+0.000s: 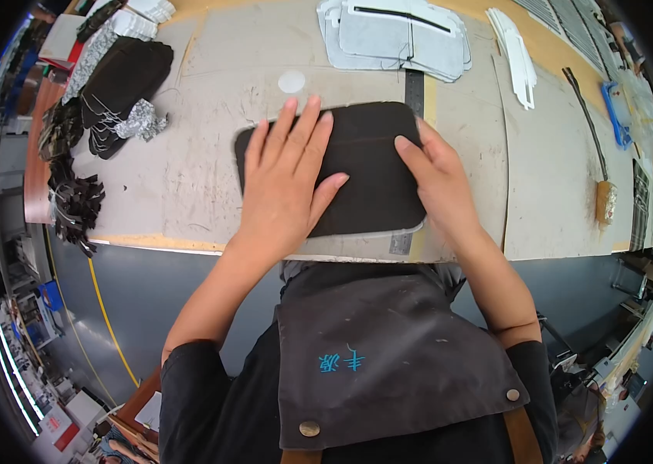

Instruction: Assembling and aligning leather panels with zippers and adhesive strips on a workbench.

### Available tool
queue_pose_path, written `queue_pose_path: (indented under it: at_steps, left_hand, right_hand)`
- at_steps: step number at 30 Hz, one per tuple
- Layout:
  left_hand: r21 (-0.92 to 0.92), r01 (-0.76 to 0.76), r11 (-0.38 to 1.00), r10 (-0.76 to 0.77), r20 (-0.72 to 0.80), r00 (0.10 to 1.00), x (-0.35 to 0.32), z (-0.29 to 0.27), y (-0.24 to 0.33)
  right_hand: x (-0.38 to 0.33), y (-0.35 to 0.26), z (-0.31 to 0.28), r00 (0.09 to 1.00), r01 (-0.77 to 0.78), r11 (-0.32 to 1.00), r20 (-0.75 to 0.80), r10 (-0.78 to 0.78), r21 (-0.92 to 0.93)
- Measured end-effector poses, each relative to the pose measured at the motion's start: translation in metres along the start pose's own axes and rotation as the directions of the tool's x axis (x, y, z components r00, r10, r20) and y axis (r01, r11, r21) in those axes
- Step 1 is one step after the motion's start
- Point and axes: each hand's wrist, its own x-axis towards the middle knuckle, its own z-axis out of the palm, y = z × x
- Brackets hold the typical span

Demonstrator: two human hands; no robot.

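A black rounded-corner panel (373,185), seemingly of fabric or foam, lies on the worktable near its front edge. A thin pale layer shows along its lower edge. My left hand (284,174) rests flat on the panel's left part, fingers stretched out and thumb apart. At the right edge, my right hand (444,174) grips the panel, thumb on top and the other fingers partly hidden at the side. A dark ruler-like strip (414,89) runs partly beneath the panel.
Beyond the panel sit a white disc (292,81) and a tied stack of pale grey pieces (396,46). White strips (513,58), a thin-stemmed tool (606,201) and a blue object (616,116) lie right. Black pieces (125,85) and bundled black strips (75,201) occupy the left.
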Motion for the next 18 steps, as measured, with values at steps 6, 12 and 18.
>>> queue_pose_path:
  at_steps: [6,12,18]
  left_hand:
    - [0.01,0.101,0.995,-0.102,0.165,0.981,-0.033,0.042,-0.011]
    - [0.01,0.174,0.985,-0.171,0.248,0.954,-0.052,0.023,-0.018]
    - [0.113,0.294,0.949,-0.314,0.264,0.912,-0.074,0.006,-0.022]
  right_hand:
    - [0.002,0.02,0.006,0.82,0.499,0.148,0.409,-0.4,-0.854]
    - [-0.004,0.029,0.01,0.823,0.562,0.088,0.545,-0.161,-0.822]
    - [-0.008,0.018,0.01,0.832,0.552,0.062,0.545,-0.103,-0.831]
